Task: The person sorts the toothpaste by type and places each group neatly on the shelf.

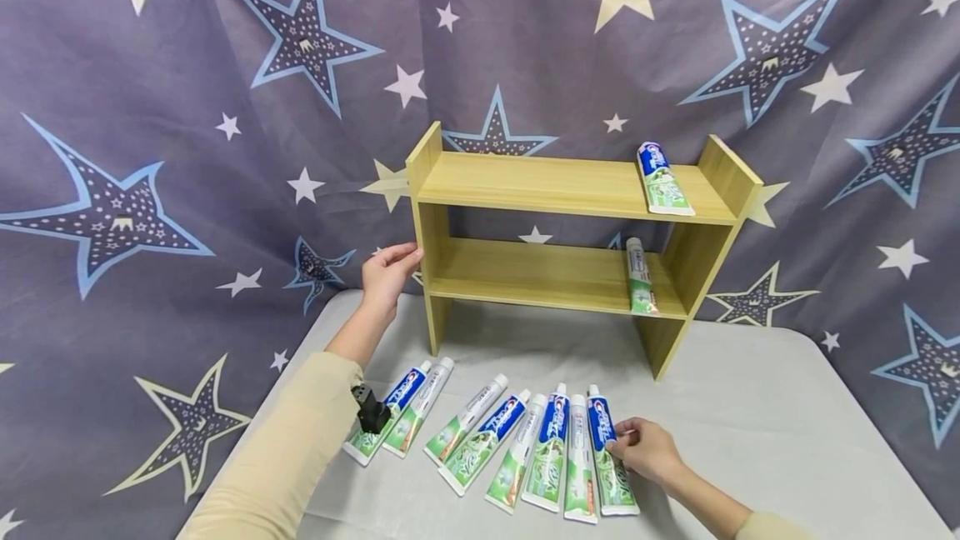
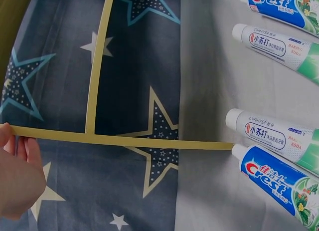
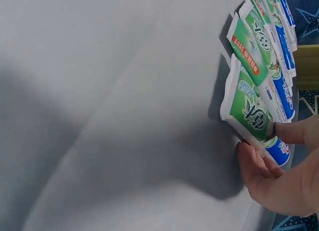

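Observation:
With thumb and fingers, my left hand (image 1: 388,279) pinches the left side panel of a two-tier wooden shelf (image 1: 525,182); the left wrist view shows the fingers at the panel's edge (image 2: 65,135). My right hand (image 1: 647,450) grips the blue-and-green Crest toothpaste tube (image 1: 611,461) at the right end of a row on the table, thumb on top and fingers along its side (image 3: 249,109). Beside it lies a white-and-green toothpaste tube (image 1: 579,461). One Crest tube (image 1: 665,179) lies on the top tier, and a white-and-green tube (image 1: 641,277) on the lower tier, both toward the right.
Several more tubes, Crest (image 1: 550,448) and white-and-green (image 1: 517,457), fan leftward across the grey tabletop (image 1: 780,423) in front of the shelf. A black device (image 1: 371,409) is on the left wrist. A star-patterned curtain (image 1: 187,165) hangs behind and at both sides.

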Demonstrator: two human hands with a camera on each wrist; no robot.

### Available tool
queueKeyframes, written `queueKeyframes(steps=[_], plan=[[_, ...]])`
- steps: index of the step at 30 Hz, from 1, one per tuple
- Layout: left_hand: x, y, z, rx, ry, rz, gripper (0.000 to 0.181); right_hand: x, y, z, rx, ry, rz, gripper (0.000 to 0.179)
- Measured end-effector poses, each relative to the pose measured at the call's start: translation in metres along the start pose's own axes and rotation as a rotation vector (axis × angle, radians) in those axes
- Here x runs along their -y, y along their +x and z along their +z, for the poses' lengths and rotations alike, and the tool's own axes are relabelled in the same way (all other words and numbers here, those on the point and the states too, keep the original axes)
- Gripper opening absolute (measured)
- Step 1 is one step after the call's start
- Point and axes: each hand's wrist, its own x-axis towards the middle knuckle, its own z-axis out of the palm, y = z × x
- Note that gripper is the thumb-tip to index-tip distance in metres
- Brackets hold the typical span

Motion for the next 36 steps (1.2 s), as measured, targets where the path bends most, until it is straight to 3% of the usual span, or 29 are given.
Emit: queueKeyframes(steps=[7, 13, 24, 36], plan=[[-0.0011, 0.0007, 0.0001, 0.000, 0.009, -0.011, 0.034, 0.0008, -0.0023, 0.0049, -0.004, 0.008, 0.037, 0.028], [-0.0011, -0.0004, 0.0003, -0.003, 0.021, -0.013, 0.035, 0.0036, -0.0023, 0.0088, 0.007, 0.087, 0.103, 0.026], [-0.0007, -0.0013, 0.0020, -0.004, 0.003, -0.010, 0.034, 0.0094, 0.0009, 0.0050, 0.082, 0.193, 0.234, 0.027], [-0.0007, -0.0007, 0.0016, -0.005, 0.025, -0.012, 0.034, 0.0079, 0.0038, 0.0020, 0.145, 0.278, 0.292, 0.036]])
